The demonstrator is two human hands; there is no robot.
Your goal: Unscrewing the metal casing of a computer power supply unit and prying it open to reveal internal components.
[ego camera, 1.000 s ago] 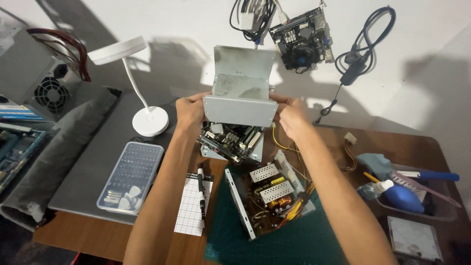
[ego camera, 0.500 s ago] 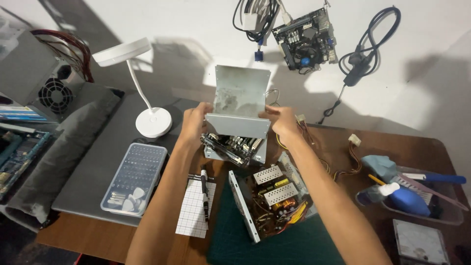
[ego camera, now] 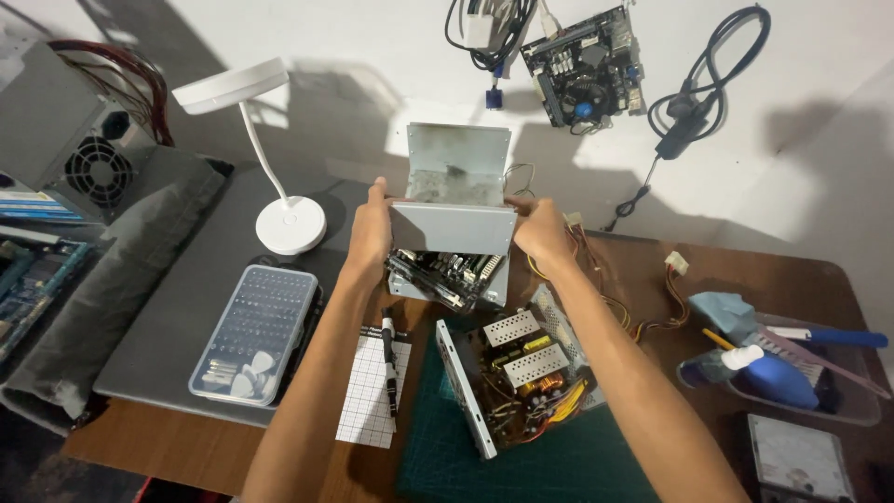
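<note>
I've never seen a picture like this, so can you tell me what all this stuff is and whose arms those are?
The camera sits on a person's head and looks down, so the two arms are that person's own. The left hand and right hand grip the sides of a bent grey metal cover, lifted above a stack of circuit boards. In front lies an opened metal box full of wires and coils, on a green mat. To the left are a white desk lamp, a clear case of small tool bits, and a pen on squared paper. A circuit board hangs on the wall.
</note>
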